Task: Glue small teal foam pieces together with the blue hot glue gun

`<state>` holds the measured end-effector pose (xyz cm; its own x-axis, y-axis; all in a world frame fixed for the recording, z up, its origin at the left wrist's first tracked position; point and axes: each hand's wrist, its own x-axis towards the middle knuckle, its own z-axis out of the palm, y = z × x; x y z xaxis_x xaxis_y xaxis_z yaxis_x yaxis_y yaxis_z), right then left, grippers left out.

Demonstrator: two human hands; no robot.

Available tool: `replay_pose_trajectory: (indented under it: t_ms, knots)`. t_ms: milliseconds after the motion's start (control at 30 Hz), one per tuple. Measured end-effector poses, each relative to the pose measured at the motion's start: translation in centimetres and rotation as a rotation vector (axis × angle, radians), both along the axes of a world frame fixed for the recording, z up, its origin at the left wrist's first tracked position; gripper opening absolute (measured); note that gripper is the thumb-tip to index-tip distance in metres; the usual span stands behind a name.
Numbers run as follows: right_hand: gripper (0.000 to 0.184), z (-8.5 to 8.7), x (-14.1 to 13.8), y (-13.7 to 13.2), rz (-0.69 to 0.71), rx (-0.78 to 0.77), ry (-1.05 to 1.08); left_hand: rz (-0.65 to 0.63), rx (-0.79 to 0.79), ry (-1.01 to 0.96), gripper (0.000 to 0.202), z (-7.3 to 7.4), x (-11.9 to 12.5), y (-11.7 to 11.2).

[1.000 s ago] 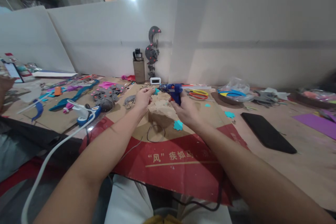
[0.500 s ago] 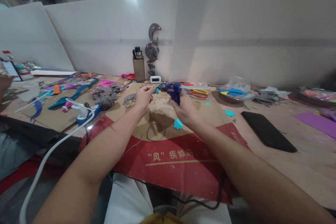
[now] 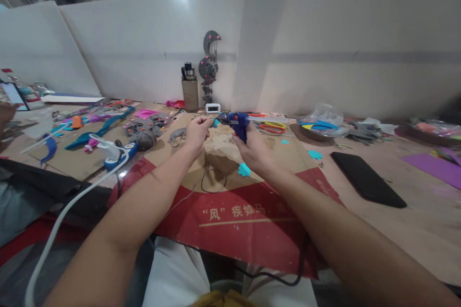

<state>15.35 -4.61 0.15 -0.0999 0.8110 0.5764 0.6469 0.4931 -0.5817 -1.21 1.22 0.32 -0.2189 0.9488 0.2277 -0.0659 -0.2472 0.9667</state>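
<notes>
My right hand [image 3: 256,151] is wrapped round the handle of a blue glue gun [image 3: 237,123], its nozzle pointing left. Just left of the nozzle, the fingertips of my left hand [image 3: 197,134] are pinched together at a small teal cutout [image 3: 215,123], partly hidden by the fingers. Below that hand a thin grey cord [image 3: 206,153] hangs down and loops on the cardboard [image 3: 187,175]. Another teal cutout [image 3: 244,169] lies beneath the glue gun. Whether nozzle and cutout touch I cannot tell.
Scissors [image 3: 272,127] lie behind my right hand, a black phone [image 3: 367,178] to the right. A bottle [image 3: 190,91] and a hanging grey ornament [image 3: 208,67] stand at the back panel. On the left are grey yarn [image 3: 144,138] and a power strip [image 3: 120,156] with a white cable.
Both hands, the glue gun and the cutout stay in nearly the same place. Only a very slight shift of the view shows.
</notes>
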Motion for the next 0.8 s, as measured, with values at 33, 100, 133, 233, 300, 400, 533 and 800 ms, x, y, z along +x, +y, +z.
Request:
replay_pose_trajectory:
  t_ms: [33,100,133,233,300,400,533,800]
  knots:
    - [0.033,0.0,0.0,0.0,0.000,0.001,0.003,-0.002,0.003,-0.001,0.012,0.0,0.0,0.0]
    - [0.033,0.0,0.0,0.1,0.004,0.002,-0.001,-0.004,0.006,-0.003,0.011,0.0,0.0,0.0]
    - [0.033,0.0,0.0,0.1,0.006,-0.001,-0.005,-0.003,0.005,-0.004,0.010,0.0,0.0,0.1]
    - [0.033,0.0,0.0,0.0,0.016,-0.003,0.001,-0.006,0.005,-0.003,0.010,-0.1,-0.1,0.1]
    - [0.035,0.0,0.0,0.0,0.014,-0.006,0.015,-0.011,0.009,-0.005,0.011,-0.1,-0.1,0.1]
    - [0.036,0.1,0.1,0.1,-0.003,-0.018,0.032,-0.015,0.006,-0.017,0.013,-0.1,-0.1,0.0]
    - [0.032,0.2,0.5,0.5,-0.033,-0.050,0.143,-0.029,-0.006,-0.039,0.013,0.3,0.1,-0.4]
    - [0.012,-0.4,2.9,2.4,-0.102,-0.517,0.476,-0.121,-0.018,-0.099,0.014,0.5,0.4,-0.7]
